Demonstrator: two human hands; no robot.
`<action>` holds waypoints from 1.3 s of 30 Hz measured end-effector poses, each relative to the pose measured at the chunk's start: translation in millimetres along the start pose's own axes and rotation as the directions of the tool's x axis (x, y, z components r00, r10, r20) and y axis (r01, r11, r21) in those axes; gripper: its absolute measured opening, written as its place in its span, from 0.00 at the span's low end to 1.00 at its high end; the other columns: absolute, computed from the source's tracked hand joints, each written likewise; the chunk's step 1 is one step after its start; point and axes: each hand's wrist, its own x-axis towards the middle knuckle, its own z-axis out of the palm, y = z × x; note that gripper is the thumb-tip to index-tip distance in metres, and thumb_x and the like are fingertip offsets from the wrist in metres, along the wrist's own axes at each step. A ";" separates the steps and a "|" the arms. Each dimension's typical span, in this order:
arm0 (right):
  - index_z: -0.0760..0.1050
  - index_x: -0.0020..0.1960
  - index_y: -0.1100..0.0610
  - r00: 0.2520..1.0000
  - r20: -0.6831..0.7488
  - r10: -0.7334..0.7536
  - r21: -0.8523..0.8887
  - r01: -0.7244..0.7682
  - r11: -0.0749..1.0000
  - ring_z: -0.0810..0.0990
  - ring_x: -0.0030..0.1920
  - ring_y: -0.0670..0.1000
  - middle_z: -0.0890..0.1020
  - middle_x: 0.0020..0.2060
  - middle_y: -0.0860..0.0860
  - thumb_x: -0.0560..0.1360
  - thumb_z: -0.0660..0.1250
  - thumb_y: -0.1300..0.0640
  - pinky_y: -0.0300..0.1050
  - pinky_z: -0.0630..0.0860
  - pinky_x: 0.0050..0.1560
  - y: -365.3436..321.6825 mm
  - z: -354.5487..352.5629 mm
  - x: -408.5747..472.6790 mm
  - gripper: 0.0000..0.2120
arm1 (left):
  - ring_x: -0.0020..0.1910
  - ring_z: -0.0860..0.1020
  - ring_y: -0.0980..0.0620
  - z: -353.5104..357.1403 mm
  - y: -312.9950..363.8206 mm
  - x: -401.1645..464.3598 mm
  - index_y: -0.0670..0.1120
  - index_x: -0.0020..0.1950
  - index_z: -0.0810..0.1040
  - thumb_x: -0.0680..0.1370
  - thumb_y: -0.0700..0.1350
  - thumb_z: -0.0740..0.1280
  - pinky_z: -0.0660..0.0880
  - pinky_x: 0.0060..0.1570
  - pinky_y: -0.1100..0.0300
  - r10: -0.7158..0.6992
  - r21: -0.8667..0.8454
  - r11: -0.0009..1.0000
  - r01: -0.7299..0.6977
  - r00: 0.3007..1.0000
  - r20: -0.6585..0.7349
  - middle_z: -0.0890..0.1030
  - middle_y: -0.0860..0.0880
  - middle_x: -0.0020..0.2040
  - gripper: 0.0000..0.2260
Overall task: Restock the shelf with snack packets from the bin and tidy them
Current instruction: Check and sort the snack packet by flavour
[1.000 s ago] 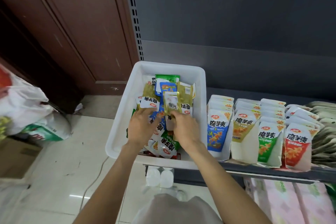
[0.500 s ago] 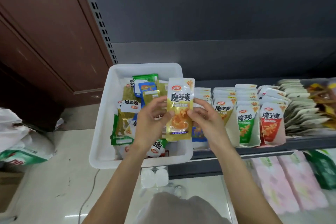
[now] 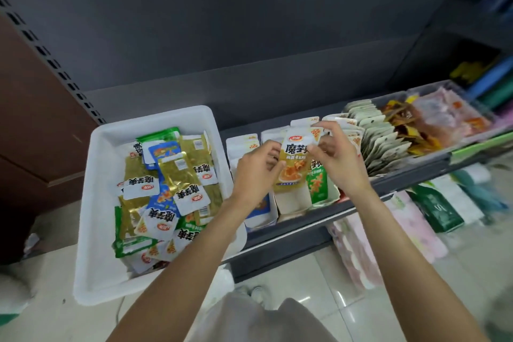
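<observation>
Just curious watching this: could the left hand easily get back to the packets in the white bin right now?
Probably not at once: the left hand grips the yellow packet together with the right hand. The white bin sits open just beside it, nothing covering it.

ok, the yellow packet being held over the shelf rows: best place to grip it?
By the two side edges near the top, one from each side, as the left hand and right hand do now. The yellow packet is flat, upright and floppy; side pinches keep it straight.
</observation>
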 end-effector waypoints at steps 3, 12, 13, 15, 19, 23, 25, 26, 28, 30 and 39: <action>0.68 0.56 0.50 1.000 0.020 0.007 -0.060 -0.006 0.998 0.80 0.39 0.55 0.81 0.34 0.53 0.78 0.64 0.57 0.54 0.77 0.47 13.9 2.0 9.0 0.09 | 0.38 0.75 0.61 4.0 -10.0 5.0 0.48 0.52 0.78 0.73 0.45 0.72 0.74 0.42 0.68 0.009 0.097 0.995 -0.007 1.000 -0.025 0.78 0.57 0.41 0.09; 0.75 0.48 0.52 0.984 0.138 -0.110 -0.310 0.148 0.939 0.81 0.42 0.49 0.81 0.39 0.48 0.76 0.67 0.59 0.50 0.79 0.45 19.1 4.7 30.8 0.03 | 0.46 0.75 0.53 3.1 -16.6 15.9 0.48 0.49 0.77 0.74 0.47 0.70 0.69 0.39 0.61 0.109 0.408 0.911 -0.063 0.990 -0.092 0.80 0.53 0.43 0.06; 0.77 0.47 0.53 0.978 0.152 -0.144 -0.389 0.193 0.901 0.81 0.42 0.49 0.81 0.41 0.48 0.75 0.68 0.60 0.49 0.79 0.43 23.6 9.5 30.2 0.03 | 0.47 0.74 0.52 2.4 -19.4 16.0 0.49 0.48 0.77 0.74 0.47 0.70 0.70 0.41 0.59 0.147 0.446 0.890 -0.090 0.985 -0.094 0.80 0.52 0.44 0.05; 0.80 0.46 0.55 0.966 0.137 -0.219 -0.564 0.258 0.785 0.80 0.44 0.53 0.80 0.43 0.50 0.73 0.69 0.62 0.45 0.76 0.38 31.1 19.9 28.9 0.04 | 0.47 0.74 0.51 3.3 -24.3 18.1 0.50 0.46 0.78 0.74 0.48 0.69 0.71 0.46 0.56 0.196 0.501 0.856 -0.128 0.977 -0.086 0.79 0.52 0.45 0.04; 0.79 0.46 0.57 0.965 0.032 -0.259 -0.722 0.201 0.662 0.79 0.44 0.56 0.78 0.44 0.54 0.71 0.72 0.62 0.40 0.67 0.34 35.8 33.4 26.7 0.05 | 0.53 0.72 0.50 6.4 -32.8 23.6 0.50 0.51 0.81 0.75 0.49 0.68 0.69 0.54 0.55 0.190 0.569 0.813 -0.128 0.981 -0.051 0.78 0.50 0.52 0.06; 0.76 0.54 0.56 0.976 -0.066 -0.209 -0.666 0.112 0.737 0.79 0.46 0.54 0.77 0.50 0.55 0.73 0.70 0.59 0.38 0.67 0.36 30.2 33.7 20.6 0.10 | 0.53 0.73 0.49 -1.3 -27.8 19.5 0.49 0.54 0.79 0.75 0.48 0.69 0.70 0.53 0.56 0.207 0.513 0.849 -0.129 0.973 -0.097 0.78 0.49 0.53 0.09; 0.75 0.56 0.55 0.973 -0.139 -0.185 -0.563 0.076 0.823 0.78 0.44 0.51 0.77 0.52 0.52 0.75 0.68 0.56 0.37 0.67 0.37 19.7 32.1 12.4 0.10 | 0.50 0.74 0.51 -12.7 -21.5 9.3 0.49 0.51 0.77 0.74 0.47 0.68 0.70 0.50 0.58 0.197 0.387 0.917 -0.098 0.954 -0.225 0.77 0.51 0.51 0.07; 0.75 0.55 0.55 0.969 -0.164 -0.183 -0.502 0.078 0.861 0.77 0.41 0.48 0.77 0.50 0.50 0.76 0.67 0.55 0.36 0.67 0.37 11.7 32.7 6.3 0.08 | 0.49 0.74 0.52 -20.4 -19.4 1.2 0.50 0.50 0.76 0.74 0.46 0.67 0.70 0.49 0.58 0.156 0.265 0.962 -0.073 0.939 -0.306 0.77 0.52 0.50 0.06; 0.76 0.53 0.55 0.968 -0.166 -0.188 -0.377 0.114 0.919 0.75 0.38 0.42 0.78 0.47 0.48 0.78 0.65 0.55 0.31 0.67 0.36 -8.5 40.2 -8.2 0.06 | 0.46 0.75 0.53 -38.1 -17.6 -20.5 0.50 0.48 0.72 0.74 0.45 0.64 0.73 0.48 0.55 0.054 -0.035 0.996 -0.079 0.881 -0.471 0.77 0.52 0.47 0.04; 0.76 0.54 0.55 0.978 -0.064 -0.198 -0.274 0.173 0.946 0.75 0.38 0.40 0.79 0.44 0.46 0.78 0.63 0.55 0.28 0.69 0.37 -28.8 57.8 -21.6 0.06 | 0.45 0.76 0.52 -56.5 -26.0 -43.4 0.50 0.47 0.71 0.74 0.43 0.62 0.75 0.46 0.53 -0.022 -0.160 0.983 -0.091 0.806 -0.592 0.77 0.53 0.45 0.03; 0.75 0.62 0.58 0.764 0.617 -0.190 -0.351 0.483 0.802 0.78 0.55 0.54 0.79 0.57 0.54 0.78 0.62 0.60 0.51 0.76 0.53 -37.9 201.2 -12.9 0.13 | 0.61 0.71 0.40 -115.5 -127.5 -90.1 0.46 0.63 0.75 0.73 0.45 0.68 0.66 0.62 0.50 -0.360 0.567 0.681 0.464 0.886 -0.292 0.77 0.43 0.59 0.19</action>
